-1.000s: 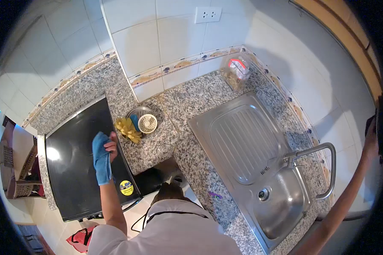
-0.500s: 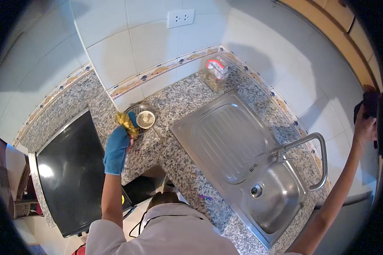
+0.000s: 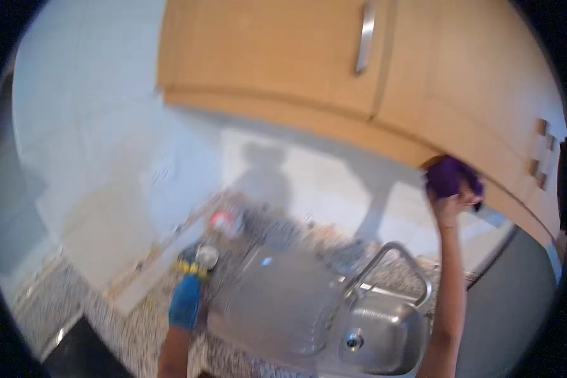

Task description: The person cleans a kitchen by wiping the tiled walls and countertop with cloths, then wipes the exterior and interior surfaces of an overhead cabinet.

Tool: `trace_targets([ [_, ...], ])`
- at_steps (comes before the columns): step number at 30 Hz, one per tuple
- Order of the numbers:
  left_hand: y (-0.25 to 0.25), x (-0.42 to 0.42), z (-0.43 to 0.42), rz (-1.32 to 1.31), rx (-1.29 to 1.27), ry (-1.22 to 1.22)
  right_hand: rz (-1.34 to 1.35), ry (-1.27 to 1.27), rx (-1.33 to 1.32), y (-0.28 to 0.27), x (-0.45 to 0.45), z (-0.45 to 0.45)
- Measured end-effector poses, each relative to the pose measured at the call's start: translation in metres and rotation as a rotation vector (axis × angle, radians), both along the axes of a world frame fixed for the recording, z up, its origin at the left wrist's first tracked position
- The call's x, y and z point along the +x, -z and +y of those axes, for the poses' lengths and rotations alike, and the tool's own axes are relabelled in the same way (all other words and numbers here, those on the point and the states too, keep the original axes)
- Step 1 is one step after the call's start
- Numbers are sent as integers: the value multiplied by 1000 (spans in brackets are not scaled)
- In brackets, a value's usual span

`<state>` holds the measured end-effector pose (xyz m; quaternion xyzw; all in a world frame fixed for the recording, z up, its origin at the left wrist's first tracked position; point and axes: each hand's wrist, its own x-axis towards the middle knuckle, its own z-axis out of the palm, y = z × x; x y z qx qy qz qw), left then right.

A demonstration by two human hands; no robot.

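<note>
My left hand (image 3: 186, 302) is at the lower left over the granite counter, wrapped in a blue cloth (image 3: 184, 309) with a crumpled yellow piece (image 3: 191, 269) at its far end. Blur and the cloth hide its fingers. Just past the yellow piece is a round, pale sink strainer (image 3: 206, 256) on the counter. High on the right, my right hand (image 3: 457, 205) is closed on a bunched purple cloth (image 3: 450, 179), which it holds against the lower edge of the wooden wall cabinet (image 3: 283, 53).
A steel sink (image 3: 384, 331) with a ribbed drainboard (image 3: 271, 302) and curved faucet (image 3: 416, 258) lies between my arms. Near the tiled corner stands a clear container with a red mark (image 3: 225, 222). A black cooktop (image 3: 82, 353) is at the lower left, a grey appliance (image 3: 516, 302) at the right.
My view has tilted up and right, bringing the cabinet into sight. My right hand remains raised with the purple cloth. My left hand stays near the strainer with the blue cloth.
</note>
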<state>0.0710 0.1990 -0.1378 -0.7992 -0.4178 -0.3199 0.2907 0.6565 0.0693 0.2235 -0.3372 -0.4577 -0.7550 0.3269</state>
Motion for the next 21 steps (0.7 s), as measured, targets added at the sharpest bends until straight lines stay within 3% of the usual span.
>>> trace_targets([
  [1, 5, 12, 0, -344, -268, 93, -92, 129, 29, -10, -30, -12],
  [2, -8, 23, -1, -607, -464, 123, 16, 203, -16, 6, -20, -12],
  [4, -43, 43, 0, -1122, -709, 180, 78, 162, -248, -11, -69, -45],
  [7, -91, 60, 3, -1549, -719, 257, 248, -10, -449, -40, -109, -78],
  [9, -145, 71, 18, -1677, -620, 323, 323, -5, -385, -64, -140, -89],
  [10, -164, 78, 27, -1684, -614, 335, 265, 17, -362, -80, -149, -89],
  [12, -259, 95, 60, -1567, 164, 630, 211, -32, -406, -121, -172, -89],
  [13, -320, 106, 48, -1345, 471, 497, 181, -60, -440, -140, -179, -80],
  [14, -375, 117, 49, -1227, 678, 610, 139, -87, -492, -154, -185, -67],
  [15, -432, 125, 41, -952, 854, 641, 84, 10, -518, -165, -189, -52],
  [17, -531, 150, 36, -678, 922, 592, -36, 35, -505, -193, -195, -30],
  [19, -611, 176, 26, -730, 989, 581, 90, -109, -614, -230, -195, -23],
  [21, -657, 188, 29, -779, 1107, 418, -16, -73, -379, -281, -165, -24],
])
